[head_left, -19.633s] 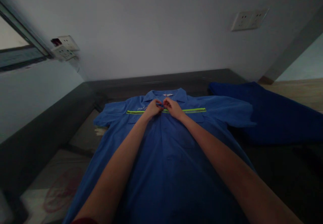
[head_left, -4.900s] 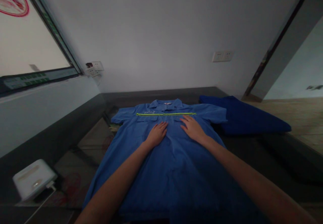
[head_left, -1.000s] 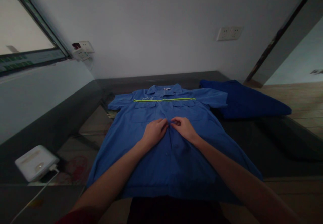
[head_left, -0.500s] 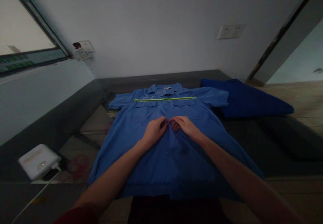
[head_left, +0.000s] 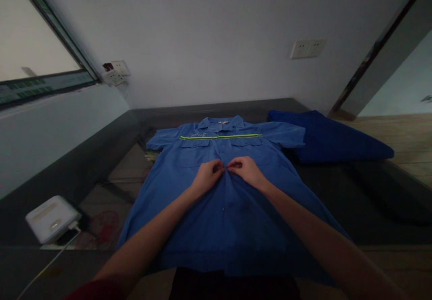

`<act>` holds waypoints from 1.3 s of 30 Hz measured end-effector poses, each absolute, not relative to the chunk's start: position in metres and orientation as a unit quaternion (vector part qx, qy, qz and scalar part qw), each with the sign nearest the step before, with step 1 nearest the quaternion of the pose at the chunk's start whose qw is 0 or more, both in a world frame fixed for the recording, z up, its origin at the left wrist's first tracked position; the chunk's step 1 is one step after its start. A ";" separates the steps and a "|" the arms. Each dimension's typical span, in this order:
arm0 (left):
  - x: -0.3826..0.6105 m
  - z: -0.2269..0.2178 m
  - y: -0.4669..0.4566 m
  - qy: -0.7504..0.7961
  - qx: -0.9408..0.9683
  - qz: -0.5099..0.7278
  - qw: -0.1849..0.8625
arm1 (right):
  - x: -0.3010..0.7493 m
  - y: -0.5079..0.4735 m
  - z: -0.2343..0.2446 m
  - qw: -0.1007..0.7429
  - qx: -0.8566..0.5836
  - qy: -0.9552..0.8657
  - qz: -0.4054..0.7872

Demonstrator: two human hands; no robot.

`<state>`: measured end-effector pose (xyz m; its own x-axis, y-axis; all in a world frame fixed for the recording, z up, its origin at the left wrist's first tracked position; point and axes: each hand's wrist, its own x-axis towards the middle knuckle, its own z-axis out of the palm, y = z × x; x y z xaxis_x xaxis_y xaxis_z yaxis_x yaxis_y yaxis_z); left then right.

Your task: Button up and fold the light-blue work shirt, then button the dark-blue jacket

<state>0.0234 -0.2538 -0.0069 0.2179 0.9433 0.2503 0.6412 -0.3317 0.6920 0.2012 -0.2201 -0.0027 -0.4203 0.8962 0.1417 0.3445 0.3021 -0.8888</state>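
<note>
From my place I see the shirt [head_left: 207,219] lying face up on the dark table [head_left: 324,192], just under both hands, with its collar [head_left: 221,123] toward 12 o'clock and its hem toward 6. The important relation is the front edge [head_left: 227,189], which goes along the long axis, almost straight from 12 to 6. The left hand [head_left: 209,174] is at 9 o'clock of this edge and the right hand [head_left: 247,172] at 3, so neither is clearly nearer; their fingertips almost meet over it. Each grip is narrow, and as I judge, thumb and fingers pinch the cloth there. Whether a button is between them, I cannot tell, because the fingers cover it. The yellow stripe [head_left: 199,138] is at 12 o'clock from the hands, the blue cloth [head_left: 330,138] at 2, the white box [head_left: 52,219] near 8.
</note>
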 end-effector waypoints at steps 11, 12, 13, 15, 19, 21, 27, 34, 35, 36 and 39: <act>0.021 -0.014 -0.256 0.512 0.646 0.436 0.361 | 0.195 -0.216 0.004 0.335 -0.392 -0.750 0.414; 0.021 -0.014 -0.256 0.513 0.638 0.438 0.371 | 0.195 -0.217 0.002 0.340 -0.391 -0.744 0.421; 0.022 -0.014 -0.256 0.514 0.631 0.440 0.379 | 0.194 -0.218 0.001 0.344 -0.390 -0.735 0.435; 0.022 -0.014 -0.257 0.515 0.625 0.442 0.387 | 0.195 -0.219 -0.002 0.352 -0.387 -0.710 0.471; 0.021 -0.013 -0.256 0.510 0.627 0.442 0.390 | 0.195 -0.222 -0.004 0.372 -0.390 -0.698 0.472; 0.020 -0.013 -0.256 0.511 0.623 0.442 0.395 | 0.194 -0.223 -0.003 0.370 -0.393 -0.716 0.443; 0.017 -0.017 -0.254 0.517 0.593 0.430 0.443 | 0.192 -0.222 -0.008 0.359 -0.402 -0.741 0.400; 0.017 -0.018 -0.253 0.547 0.559 0.423 0.457 | 0.188 -0.227 -0.012 0.344 -0.402 -0.761 0.375; 0.017 -0.019 -0.252 0.547 0.558 0.426 0.456 | 0.188 -0.228 -0.012 0.342 -0.402 -0.765 0.369; 0.017 -0.021 -0.252 0.543 0.555 0.429 0.461 | 0.187 -0.229 -0.011 0.339 -0.402 -0.769 0.362; 0.017 -0.026 -0.250 0.523 0.538 0.438 0.496 | 0.187 -0.231 -0.010 0.332 -0.397 -0.780 0.351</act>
